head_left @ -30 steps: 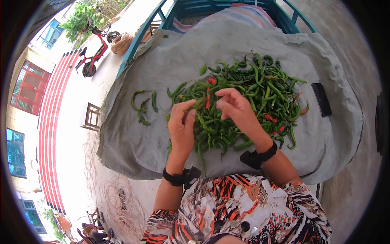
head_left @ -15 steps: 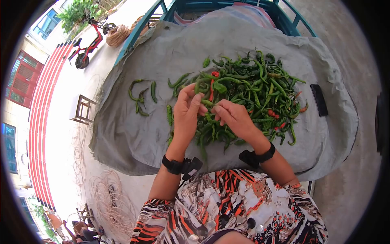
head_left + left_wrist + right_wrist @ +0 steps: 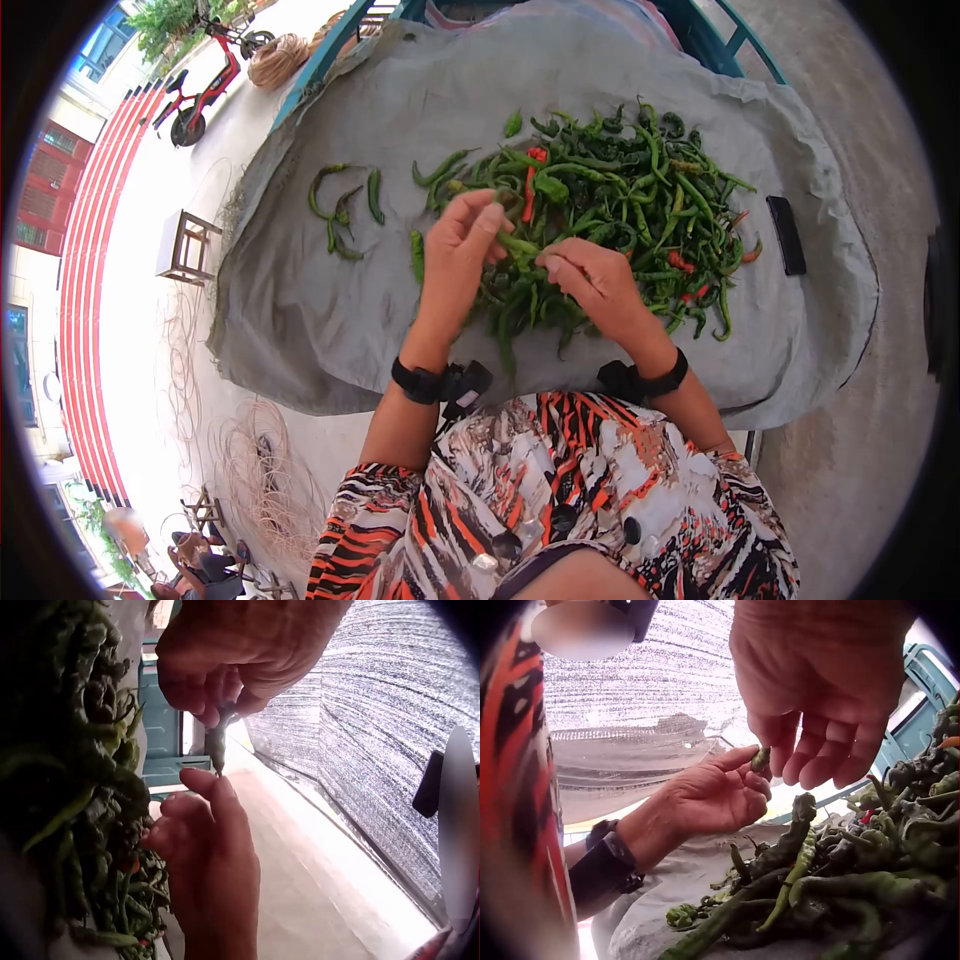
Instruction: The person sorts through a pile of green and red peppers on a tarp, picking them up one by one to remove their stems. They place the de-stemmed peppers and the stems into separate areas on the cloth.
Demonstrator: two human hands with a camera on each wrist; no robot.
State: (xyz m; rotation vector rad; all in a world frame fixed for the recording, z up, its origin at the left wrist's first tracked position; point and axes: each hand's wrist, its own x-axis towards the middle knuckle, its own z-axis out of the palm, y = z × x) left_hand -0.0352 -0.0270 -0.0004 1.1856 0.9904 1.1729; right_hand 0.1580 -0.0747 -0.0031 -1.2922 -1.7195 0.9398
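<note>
Above the near side of a pile of green peppers [image 3: 600, 190], the left hand [image 3: 460, 245] pinches a green pepper [image 3: 518, 246] by one end. The right hand [image 3: 598, 285] has thumb and forefinger closed on the pepper's other, thin end. In the left wrist view the pepper [image 3: 217, 742] hangs between the left hand [image 3: 247, 652] above and the right hand [image 3: 214, 862] below. The right wrist view shows the pepper [image 3: 760, 759] partly hidden by the fingers of the left hand [image 3: 709, 795] and right hand [image 3: 817, 697]. A red pepper [image 3: 529, 190] lies beyond.
Several separate peppers [image 3: 375, 196] lie at the left on the grey cloth [image 3: 290, 300]. A black phone [image 3: 787, 235] is at the right. Beyond the cloth are a teal cart frame [image 3: 745, 40], a stool [image 3: 188, 245], a red scooter [image 3: 210, 90] and coiled cord [image 3: 278, 62].
The hands, apart a second ago, have come together around the pepper. The right hand has closed its fingertips on the pepper's end. The head view has shifted slightly.
</note>
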